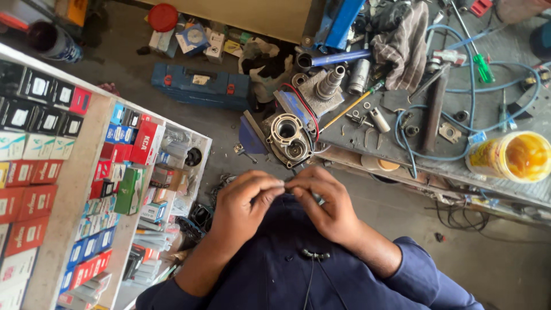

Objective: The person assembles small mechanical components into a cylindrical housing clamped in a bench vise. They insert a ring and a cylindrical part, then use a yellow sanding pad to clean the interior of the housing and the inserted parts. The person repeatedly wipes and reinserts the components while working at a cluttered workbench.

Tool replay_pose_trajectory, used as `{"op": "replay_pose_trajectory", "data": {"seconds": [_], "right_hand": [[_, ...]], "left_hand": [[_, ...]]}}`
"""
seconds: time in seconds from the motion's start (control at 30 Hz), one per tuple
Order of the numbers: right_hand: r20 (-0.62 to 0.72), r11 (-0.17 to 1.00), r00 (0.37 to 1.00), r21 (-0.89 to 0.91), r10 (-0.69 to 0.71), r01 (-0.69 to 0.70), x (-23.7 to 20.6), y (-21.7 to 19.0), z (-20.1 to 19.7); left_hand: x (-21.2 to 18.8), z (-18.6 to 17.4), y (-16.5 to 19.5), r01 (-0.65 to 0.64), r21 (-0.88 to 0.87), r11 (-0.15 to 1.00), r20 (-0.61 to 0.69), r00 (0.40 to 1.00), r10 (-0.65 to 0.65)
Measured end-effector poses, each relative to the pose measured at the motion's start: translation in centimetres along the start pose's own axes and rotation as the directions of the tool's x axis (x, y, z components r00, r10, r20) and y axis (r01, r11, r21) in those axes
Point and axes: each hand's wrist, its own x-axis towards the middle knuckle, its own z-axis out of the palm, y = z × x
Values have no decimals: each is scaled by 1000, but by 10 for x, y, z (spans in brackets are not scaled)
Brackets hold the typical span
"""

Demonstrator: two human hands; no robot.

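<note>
My left hand (244, 201) and my right hand (321, 198) meet fingertip to fingertip just above my dark blue shirt. Together they pinch a small thin metal part (287, 183) that is mostly hidden by the fingers. Just beyond the hands, a grey metal housing with round bores (287, 135) sits clamped in a blue vise (252, 135) at the workbench's near edge. A metal shaft piece (328, 85) stands behind it.
The workbench (453, 163) holds a blue cable (468, 86), screwdrivers, a hammer (435, 106), washers, a rag (402, 37) and a yellow plastic jar (511, 156). A blue tool case (201, 86) lies on the floor. Shelves of small coloured boxes (69, 166) stand at left.
</note>
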Motion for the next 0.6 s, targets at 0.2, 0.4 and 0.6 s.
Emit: {"op": "replay_pose_trajectory", "data": {"seconds": [0.2, 0.4, 0.6], "right_hand": [[-322, 930, 932, -365, -166, 39, 11, 8, 14], [-331, 900, 933, -436, -144, -16, 22, 10, 25], [-357, 875, 926, -479, -123, -69, 21, 17, 29]], "left_hand": [[39, -18, -11, -329, 225, 917, 92, 944, 317], [70, -24, -9, -522, 289, 802, 317, 843, 435], [74, -18, -9, -474, 256, 842, 382, 850, 362]]}}
